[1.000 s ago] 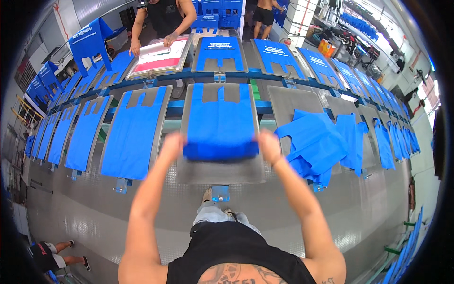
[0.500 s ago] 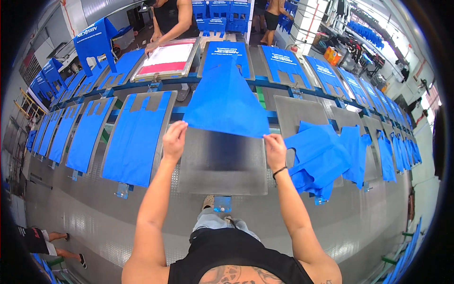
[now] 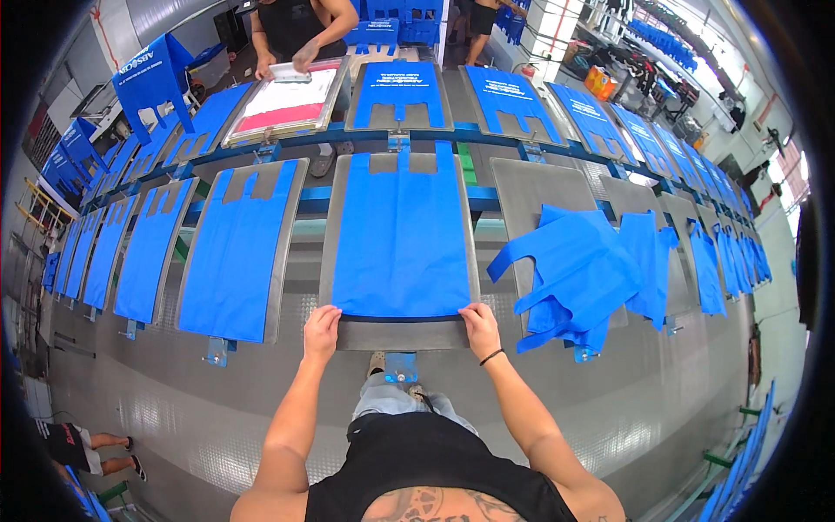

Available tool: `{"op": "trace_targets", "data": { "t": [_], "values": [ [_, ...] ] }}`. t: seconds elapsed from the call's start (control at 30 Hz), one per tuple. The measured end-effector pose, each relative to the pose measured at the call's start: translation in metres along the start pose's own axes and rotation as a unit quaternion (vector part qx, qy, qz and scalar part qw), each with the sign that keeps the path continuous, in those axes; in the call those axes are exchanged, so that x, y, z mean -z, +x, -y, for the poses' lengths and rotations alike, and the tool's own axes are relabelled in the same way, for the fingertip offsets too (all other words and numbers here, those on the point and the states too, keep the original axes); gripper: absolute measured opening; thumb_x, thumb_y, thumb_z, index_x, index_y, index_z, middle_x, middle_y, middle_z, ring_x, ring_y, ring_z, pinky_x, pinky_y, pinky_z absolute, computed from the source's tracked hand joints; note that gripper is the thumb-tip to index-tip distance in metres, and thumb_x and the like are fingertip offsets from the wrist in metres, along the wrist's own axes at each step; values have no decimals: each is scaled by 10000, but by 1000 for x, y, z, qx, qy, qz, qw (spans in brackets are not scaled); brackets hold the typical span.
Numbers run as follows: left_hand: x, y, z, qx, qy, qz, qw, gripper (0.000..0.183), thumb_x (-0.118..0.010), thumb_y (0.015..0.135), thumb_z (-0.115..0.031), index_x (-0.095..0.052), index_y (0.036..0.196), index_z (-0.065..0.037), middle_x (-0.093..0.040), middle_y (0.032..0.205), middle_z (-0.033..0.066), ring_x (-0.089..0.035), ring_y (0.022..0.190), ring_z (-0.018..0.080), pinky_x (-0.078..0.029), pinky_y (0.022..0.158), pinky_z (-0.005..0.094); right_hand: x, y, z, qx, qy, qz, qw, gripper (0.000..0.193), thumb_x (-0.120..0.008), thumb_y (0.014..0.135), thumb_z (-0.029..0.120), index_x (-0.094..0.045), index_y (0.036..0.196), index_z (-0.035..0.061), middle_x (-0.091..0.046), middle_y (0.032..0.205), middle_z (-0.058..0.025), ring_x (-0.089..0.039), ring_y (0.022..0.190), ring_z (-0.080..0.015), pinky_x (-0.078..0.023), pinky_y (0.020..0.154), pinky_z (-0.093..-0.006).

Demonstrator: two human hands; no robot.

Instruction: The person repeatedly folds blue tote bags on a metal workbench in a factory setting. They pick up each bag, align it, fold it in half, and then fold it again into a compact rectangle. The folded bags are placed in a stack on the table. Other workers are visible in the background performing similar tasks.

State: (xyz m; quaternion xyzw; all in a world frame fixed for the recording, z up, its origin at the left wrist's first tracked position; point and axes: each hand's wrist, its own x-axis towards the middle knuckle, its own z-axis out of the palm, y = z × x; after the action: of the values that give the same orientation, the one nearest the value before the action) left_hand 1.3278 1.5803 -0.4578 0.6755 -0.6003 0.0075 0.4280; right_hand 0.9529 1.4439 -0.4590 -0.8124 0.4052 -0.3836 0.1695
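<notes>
A plain blue fabric bag (image 3: 400,235) lies spread over the grey board (image 3: 400,335) in front of me, its cut-out handles toward the far end. My left hand (image 3: 322,332) pinches the bag's near left corner. At the near right corner my right hand (image 3: 480,331), with a dark band on its wrist, pinches the same edge. Between the two hands the near edge runs straight, and a strip of bare board shows below it. Right of my right hand, a loose pile of blue bags (image 3: 578,274) rests on the neighbouring board.
Boards with flat blue bags (image 3: 235,252) line up to my left. Across the rail, a row of boards carries printed bags (image 3: 513,100). A co-worker (image 3: 300,35) handles a tool over a framed screen (image 3: 287,100). Another person (image 3: 83,444) is at lower left.
The bag was held up by its near corners, slanting in the air. Now it lies flat on the board, and both hands have come down and nearer to me with its edge.
</notes>
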Motion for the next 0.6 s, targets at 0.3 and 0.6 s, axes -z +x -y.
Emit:
{"op": "trace_targets", "data": {
  "t": [0.3, 0.6],
  "values": [
    [4, -20, -4, -28, 33, 6, 999, 104, -760, 884, -56, -767, 987, -48, -725, 1026, 91, -673, 976, 292, -543, 869, 411, 8, -23, 3, 3, -33, 8, 999, 220, -683, 842, -53, -747, 1013, 69, -687, 1013, -98, -643, 993, -318, -555, 860, -424],
    [13, -35, -12, -40, 60, 16, 997, 109, -765, 870, -43, -768, 978, -52, -722, 1008, 80, -671, 975, 288, -534, 861, 407, 12, -36, 9, 3, -29, 1, 1000, 208, -690, 828, -46, -760, 980, 77, -717, 980, -73, -652, 1003, -300, -560, 873, -417]
  ]
}}
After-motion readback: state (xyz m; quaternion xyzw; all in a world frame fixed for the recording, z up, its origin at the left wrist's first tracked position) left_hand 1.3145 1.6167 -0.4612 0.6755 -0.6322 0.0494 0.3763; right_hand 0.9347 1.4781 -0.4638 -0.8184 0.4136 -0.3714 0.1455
